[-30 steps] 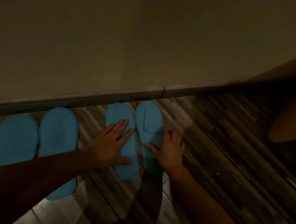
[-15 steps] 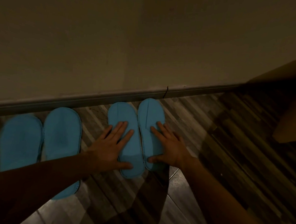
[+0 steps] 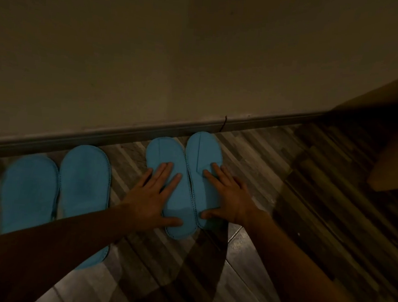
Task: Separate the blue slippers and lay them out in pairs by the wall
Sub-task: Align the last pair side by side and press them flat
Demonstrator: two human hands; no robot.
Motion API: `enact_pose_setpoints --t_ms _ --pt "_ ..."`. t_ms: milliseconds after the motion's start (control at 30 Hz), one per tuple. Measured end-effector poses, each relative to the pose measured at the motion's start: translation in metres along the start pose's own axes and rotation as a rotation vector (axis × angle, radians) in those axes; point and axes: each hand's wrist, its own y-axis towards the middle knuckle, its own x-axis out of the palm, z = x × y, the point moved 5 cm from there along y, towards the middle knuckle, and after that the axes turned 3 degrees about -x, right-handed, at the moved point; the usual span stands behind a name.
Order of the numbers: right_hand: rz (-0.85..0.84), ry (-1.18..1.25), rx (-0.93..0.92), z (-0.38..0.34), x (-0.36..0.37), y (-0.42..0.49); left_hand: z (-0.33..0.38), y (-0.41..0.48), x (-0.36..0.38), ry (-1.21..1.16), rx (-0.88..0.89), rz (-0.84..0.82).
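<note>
Two pairs of flat blue slippers lie side by side on the wooden floor, toes toward the wall (image 3: pixel 200 56). The left pair consists of one slipper (image 3: pixel 28 193) and its mate (image 3: pixel 85 180), partly hidden by my left forearm. The right pair is a slipper (image 3: pixel 165 153) under my left hand (image 3: pixel 152 194) and a slipper (image 3: pixel 203 148) under my right hand (image 3: pixel 230 197). Both hands lie flat with fingers spread, pressing on the slippers and gripping nothing. The two right slippers touch along their inner edges.
A grey baseboard (image 3: pixel 123 133) runs along the foot of the wall. A thin dark wire (image 3: pixel 223 125) hangs at the baseboard. A wooden furniture piece (image 3: pixel 396 150) stands at the right edge. Dark striped floor (image 3: pixel 307 205) spreads to the right.
My right hand has slid from the slipper's outer edge onto its top and now lies flat. The right pair has shifted slightly toward the wall. My left hand has barely moved.
</note>
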Motion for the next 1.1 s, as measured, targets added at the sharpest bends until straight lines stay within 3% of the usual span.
enact_pose_setpoints --t_ms 133,300,533,767,1100 --pt "0.031 -0.01 -0.007 -0.007 -0.006 -0.004 0.001 -0.002 0.0 0.003 -0.016 0.019" --pt "0.054 -0.047 -0.103 -0.051 -0.019 0.007 -0.011 -0.019 -0.015 -0.107 -0.08 0.177" --pt "-0.047 -0.101 -0.253 -0.171 -0.014 0.043 -0.111 -0.118 -0.048 -0.204 -0.246 0.274" --pt "-0.097 -0.086 -0.268 -0.259 0.032 0.068 -0.184 -0.22 -0.032 -0.122 -0.344 0.126" --pt "-0.166 -0.17 -0.247 -0.277 0.059 0.069 -0.194 -0.237 0.0 -0.09 -0.428 0.036"
